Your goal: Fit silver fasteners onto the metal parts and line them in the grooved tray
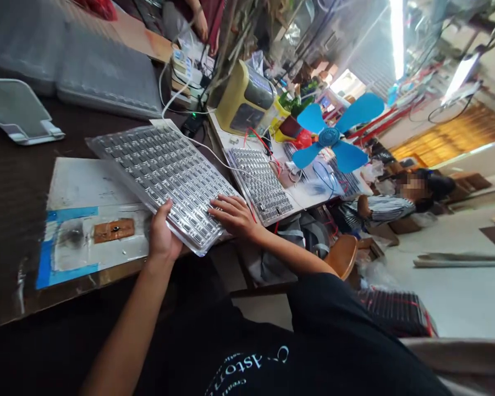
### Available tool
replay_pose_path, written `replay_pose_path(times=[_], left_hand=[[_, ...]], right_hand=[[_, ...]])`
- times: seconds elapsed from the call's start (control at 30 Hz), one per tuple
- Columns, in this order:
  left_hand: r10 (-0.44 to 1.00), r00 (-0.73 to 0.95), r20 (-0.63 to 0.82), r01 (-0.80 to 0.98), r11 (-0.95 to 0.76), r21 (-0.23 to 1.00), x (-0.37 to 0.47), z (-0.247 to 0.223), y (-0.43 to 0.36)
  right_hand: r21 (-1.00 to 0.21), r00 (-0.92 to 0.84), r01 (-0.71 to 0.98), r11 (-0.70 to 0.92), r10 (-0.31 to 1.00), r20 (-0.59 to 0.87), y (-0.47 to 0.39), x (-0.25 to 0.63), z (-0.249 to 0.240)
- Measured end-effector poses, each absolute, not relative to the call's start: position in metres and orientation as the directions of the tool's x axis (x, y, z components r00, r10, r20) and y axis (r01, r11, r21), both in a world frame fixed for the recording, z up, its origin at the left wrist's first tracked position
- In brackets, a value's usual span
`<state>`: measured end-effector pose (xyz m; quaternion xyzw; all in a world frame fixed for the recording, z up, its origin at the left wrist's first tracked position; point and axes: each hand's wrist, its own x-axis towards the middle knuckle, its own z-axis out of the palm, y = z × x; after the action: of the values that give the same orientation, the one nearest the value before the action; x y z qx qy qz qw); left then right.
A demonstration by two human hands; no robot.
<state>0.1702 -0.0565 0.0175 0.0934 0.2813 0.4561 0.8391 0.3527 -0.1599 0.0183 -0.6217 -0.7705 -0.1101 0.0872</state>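
A clear plastic tray [169, 170], filled with rows of small dark and silver parts, lies tilted over the dark workbench. My left hand [163, 236] grips its near left edge, thumb on top and the other fingers hidden beneath. Across the tray's near right corner my right hand [235, 217] lies with its fingers stretched over the parts. Under and left of the tray is a white board [80, 184] edged with blue tape. A small brown block [114, 230] with a dark centre is fixed on that board.
A second filled tray [259, 184] lies on the white side table, near a blue fan [329, 136] and a yellow machine [245, 96]. Closed clear trays [109, 71] and a grey stand [18, 110] are at left. Cables cross behind. Another person [390, 209] sits at right.
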Motion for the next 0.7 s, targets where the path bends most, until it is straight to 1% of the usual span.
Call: replay_pose_path(times=[0.1,0.2,0.27,0.4,0.5,0.53,0.6,0.67,0.7], left_hand=[[0.827,0.410,-0.386,-0.706,0.555,0.440,0.170,0.026,-0.058],[0.837,0.405,-0.367,-0.705,0.542,0.458,0.169,0.035,-0.060],[0.838,0.389,-0.383,-0.693,0.540,0.478,0.169,0.037,-0.060],[0.825,0.366,-0.430,-0.656,0.556,0.510,0.170,0.035,-0.059],[0.836,0.368,-0.407,-0.638,0.545,0.543,0.169,0.029,-0.057],[0.839,0.366,-0.404,-0.636,0.542,0.549,0.169,0.027,-0.057],[0.834,0.361,-0.418,-0.634,0.548,0.545,0.168,0.025,-0.056],[0.821,0.362,-0.441,-0.635,0.564,0.528,0.168,0.025,-0.056],[0.814,0.367,-0.450,-0.635,0.572,0.518,0.168,0.025,-0.057]], right_hand=[[0.061,-0.233,0.972,0.225,0.940,0.248,-0.159,0.352,0.020],[0.062,-0.245,0.970,0.237,0.934,0.259,-0.159,0.348,0.028],[0.053,-0.241,0.971,0.235,0.941,0.239,-0.161,0.344,0.035],[0.016,-0.254,0.967,0.255,0.953,0.163,-0.167,0.335,0.055],[-0.024,-0.277,0.959,0.283,0.950,0.143,-0.173,0.338,0.073],[-0.038,-0.278,0.957,0.288,0.946,0.165,-0.175,0.342,0.079],[-0.069,-0.239,0.962,0.265,0.935,0.263,-0.178,0.358,0.090],[-0.116,-0.116,0.978,0.174,0.913,0.392,-0.176,0.382,0.100],[-0.151,-0.020,0.984,0.097,0.897,0.442,-0.173,0.396,0.104]])
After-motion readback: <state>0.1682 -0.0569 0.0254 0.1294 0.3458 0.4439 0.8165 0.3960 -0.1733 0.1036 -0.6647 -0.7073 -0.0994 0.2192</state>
